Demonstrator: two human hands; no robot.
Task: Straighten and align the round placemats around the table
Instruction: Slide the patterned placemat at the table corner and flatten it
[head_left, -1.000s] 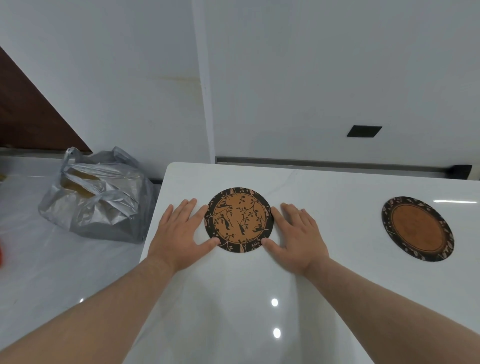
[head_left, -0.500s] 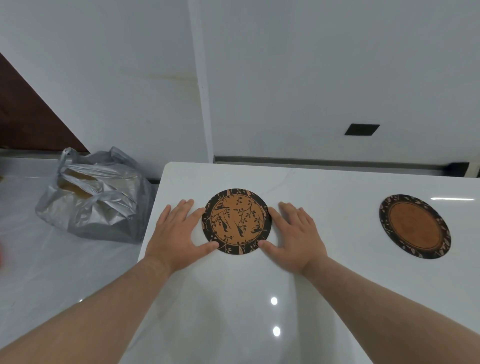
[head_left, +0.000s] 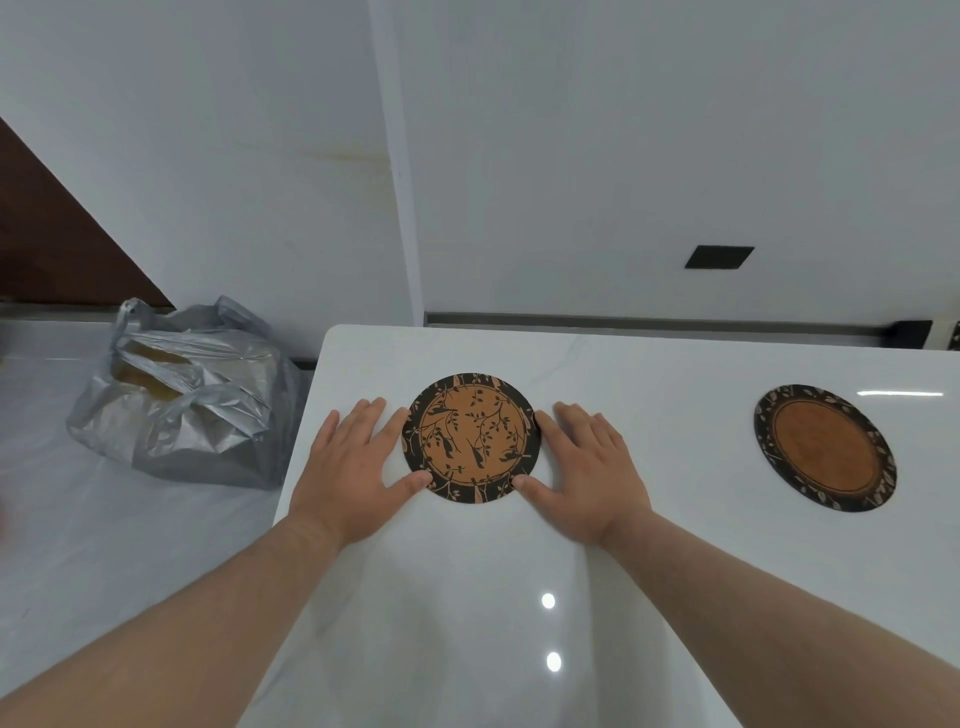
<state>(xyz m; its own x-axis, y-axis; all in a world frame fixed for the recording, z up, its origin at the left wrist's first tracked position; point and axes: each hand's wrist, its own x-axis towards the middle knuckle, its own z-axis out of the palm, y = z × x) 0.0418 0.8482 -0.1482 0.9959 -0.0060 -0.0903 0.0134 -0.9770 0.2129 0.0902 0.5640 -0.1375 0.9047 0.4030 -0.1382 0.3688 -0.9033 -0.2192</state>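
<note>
Two hands lay flat and open on the white surface (head_left: 467, 597), gripping nothing: the left hand (head_left: 353, 467) and the right hand (head_left: 582, 473) bracketed the near placemat (head_left: 471, 437), each with thumb and forefinger touching its rim. That mat sat near the surface's left far corner, while a second placemat (head_left: 825, 447) lay well apart to the right, with nobody touching it. The glossy top looked slick, so the likely trouble was overshoot: an uneven push from one hand could have sent the thin mat sliding too far or spinning off line, and a shove leftward could have carried it toward the rounded edge close by. Pressing down on the rim with a thumb might also have curled or lifted the opposite side. Whether the two mats already lined up was hard to judge, since the wide lens bent the view. The surface was pale, faintly veined and shiny, with two ceiling lights mirrored in it. Beyond stood plain white walls with a dark rectangular plate, and a grey plastic bag (head_left: 182, 395) rested on the pale floor to the left
</note>
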